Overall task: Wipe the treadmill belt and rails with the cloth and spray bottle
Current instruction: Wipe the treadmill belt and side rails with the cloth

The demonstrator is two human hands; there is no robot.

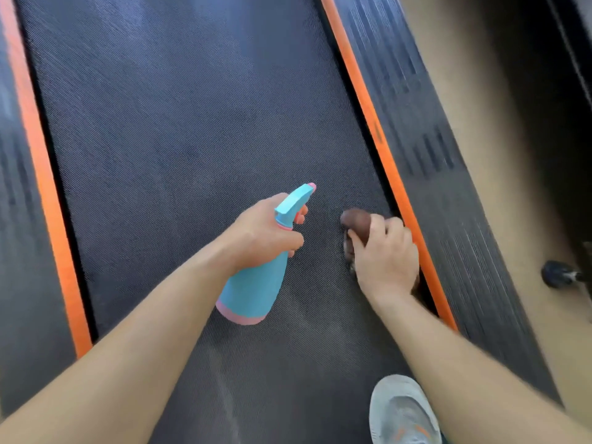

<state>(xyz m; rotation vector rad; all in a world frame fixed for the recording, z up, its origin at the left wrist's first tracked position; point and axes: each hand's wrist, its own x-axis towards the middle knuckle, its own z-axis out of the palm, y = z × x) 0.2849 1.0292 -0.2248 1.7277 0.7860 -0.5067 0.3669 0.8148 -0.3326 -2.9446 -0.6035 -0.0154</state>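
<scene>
A dark textured treadmill belt (179,129) fills the middle of the head view. My left hand (262,233) grips a blue spray bottle (253,286) with pink trim by its neck, nozzle pointing up the belt. My right hand (384,257) holds a brown cloth (355,219) down on the belt, close to the orange strip (368,113) of the right rail. Most of the cloth is hidden under the hand.
The black ribbed right rail (432,149) runs beside the orange strip, with tan floor (499,174) beyond it. An orange strip and dark left rail (41,174) border the other side. A grey shoe (400,411) stands on the belt at the bottom. A black knob (557,274) sits at right.
</scene>
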